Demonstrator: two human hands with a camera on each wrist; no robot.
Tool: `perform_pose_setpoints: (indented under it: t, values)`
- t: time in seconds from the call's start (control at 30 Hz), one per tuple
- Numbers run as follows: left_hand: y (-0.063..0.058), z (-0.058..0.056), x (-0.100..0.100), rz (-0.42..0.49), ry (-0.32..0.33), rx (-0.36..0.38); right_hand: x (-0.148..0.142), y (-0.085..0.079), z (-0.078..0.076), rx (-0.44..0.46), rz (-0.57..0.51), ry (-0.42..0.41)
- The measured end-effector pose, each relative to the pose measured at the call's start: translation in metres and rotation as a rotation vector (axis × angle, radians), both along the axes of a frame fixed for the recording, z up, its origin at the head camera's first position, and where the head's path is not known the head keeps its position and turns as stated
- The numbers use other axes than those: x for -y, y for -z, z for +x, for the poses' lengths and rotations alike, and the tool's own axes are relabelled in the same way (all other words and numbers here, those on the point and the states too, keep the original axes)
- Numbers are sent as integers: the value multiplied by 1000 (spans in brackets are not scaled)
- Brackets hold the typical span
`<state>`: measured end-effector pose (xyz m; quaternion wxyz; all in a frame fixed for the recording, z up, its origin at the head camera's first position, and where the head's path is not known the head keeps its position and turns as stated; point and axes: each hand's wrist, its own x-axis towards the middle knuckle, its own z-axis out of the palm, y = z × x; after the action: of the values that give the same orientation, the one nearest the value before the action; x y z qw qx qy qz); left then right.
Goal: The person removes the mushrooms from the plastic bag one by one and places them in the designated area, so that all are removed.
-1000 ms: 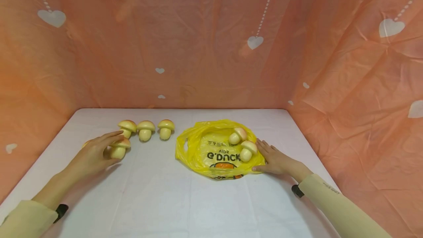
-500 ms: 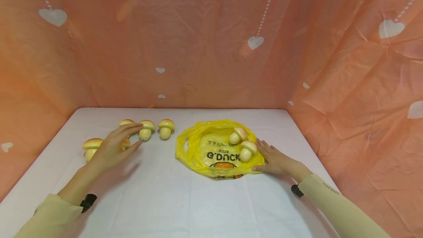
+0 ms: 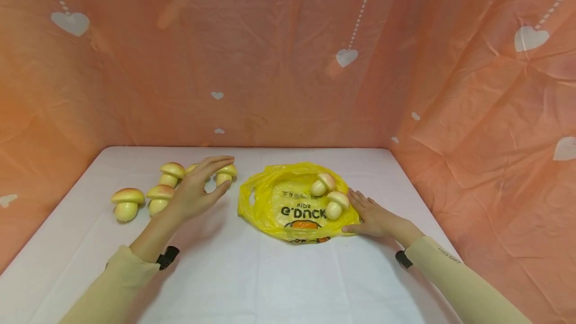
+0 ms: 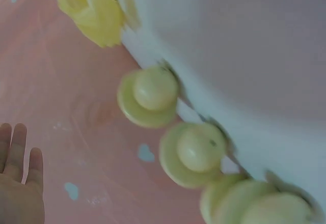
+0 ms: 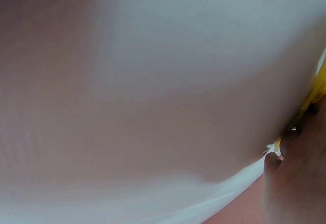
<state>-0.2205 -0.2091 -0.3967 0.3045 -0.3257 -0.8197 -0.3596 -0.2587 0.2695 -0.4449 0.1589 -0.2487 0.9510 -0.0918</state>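
Our left hand (image 3: 200, 194), fingers extended, beside five mushroom figures (image 3: 158, 200) on the white tabletop (image 3: 270, 279), our right hand (image 3: 375, 220), fingers outstretched, against a yellow bag (image 3: 265, 201), two more mushrooms (image 3: 335, 206) within its rim.

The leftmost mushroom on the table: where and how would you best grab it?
Probably by its stem, just under the cap, pinched from the person's near left. The stem shows plainly on the near side, the wider cap should help stop slipping, and the next mushroom sits close on the right.
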Motion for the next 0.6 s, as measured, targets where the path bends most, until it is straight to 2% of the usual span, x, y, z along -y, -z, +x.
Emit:
perform_pose_setpoints:
  t: [0.17, 0.33, 0.6]
  values:
    - [-3, -7, -25, 11, 90, 6, 0, 1, 0, 6, -2, -6]
    - [-2, -13, -48, -25, 111, 22, 0, 1, 1, 5, -10, -7]
    - [-1, -19, -83, -43, 184, 36, 1, -3, 2, 14, -3, -5]
